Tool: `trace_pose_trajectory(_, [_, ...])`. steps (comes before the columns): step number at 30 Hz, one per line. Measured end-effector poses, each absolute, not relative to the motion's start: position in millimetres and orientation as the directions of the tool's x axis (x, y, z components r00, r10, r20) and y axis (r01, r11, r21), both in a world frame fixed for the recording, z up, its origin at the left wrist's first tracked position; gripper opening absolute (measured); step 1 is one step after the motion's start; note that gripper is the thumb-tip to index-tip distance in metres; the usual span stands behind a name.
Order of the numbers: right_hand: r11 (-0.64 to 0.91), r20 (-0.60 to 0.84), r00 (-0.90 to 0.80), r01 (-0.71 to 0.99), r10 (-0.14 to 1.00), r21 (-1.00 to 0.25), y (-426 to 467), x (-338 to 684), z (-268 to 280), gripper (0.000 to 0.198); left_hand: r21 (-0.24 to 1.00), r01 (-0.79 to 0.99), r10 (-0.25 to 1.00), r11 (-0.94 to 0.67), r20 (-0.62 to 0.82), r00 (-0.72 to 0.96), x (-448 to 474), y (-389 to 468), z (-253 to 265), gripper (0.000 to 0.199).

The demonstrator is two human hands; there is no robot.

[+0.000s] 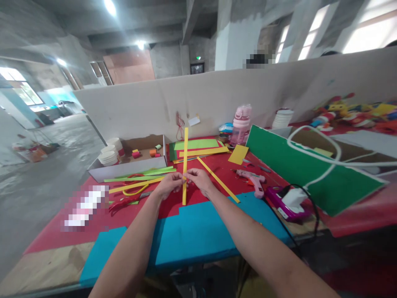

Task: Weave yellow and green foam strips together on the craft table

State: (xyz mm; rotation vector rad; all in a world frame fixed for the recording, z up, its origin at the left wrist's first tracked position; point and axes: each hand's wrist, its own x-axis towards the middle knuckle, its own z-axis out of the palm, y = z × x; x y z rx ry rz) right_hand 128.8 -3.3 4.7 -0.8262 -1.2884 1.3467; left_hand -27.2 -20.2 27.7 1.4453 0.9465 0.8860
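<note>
A narrow yellow strip [185,151], held roughly upright, stands between both hands over the red tabletop. My left hand [169,185] pinches it from the left near its lower half. From the right, my right hand [200,180] grips it at about the same height. The fingertips meet around the strip, so part of it is hidden. Another yellow strip [218,179] lies slantwise on the table to the right of my right hand. To the left of my left hand lie green strips [145,175] and red-handled scissors [125,203].
A pink glue gun [254,180] lies beside a purple power strip [287,205] with a white plug and cables. A cardboard tray [124,170] holds small coloured pieces and paper cups. A green board [307,174] leans at the right. Blue sheet [198,231] covers the front edge.
</note>
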Motion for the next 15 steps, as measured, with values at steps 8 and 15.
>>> trace_pose_trajectory(8, [0.188, 0.22, -0.23, -0.152, 0.948, -0.97, -7.4, 126.4, 6.8, 0.036, 0.992, 0.075, 0.966, -0.097, 0.076, 0.248, -27.9, -17.4, 27.6, 0.027])
trace_pose_trajectory(15, [0.218, 0.22, -0.138, -0.031, 0.966, -0.975, -6.9, 120.4, -3.0, 0.037, 0.975, 0.208, 0.988, -0.081, 0.052, 0.143, -24.3, -14.9, 22.8, 0.018])
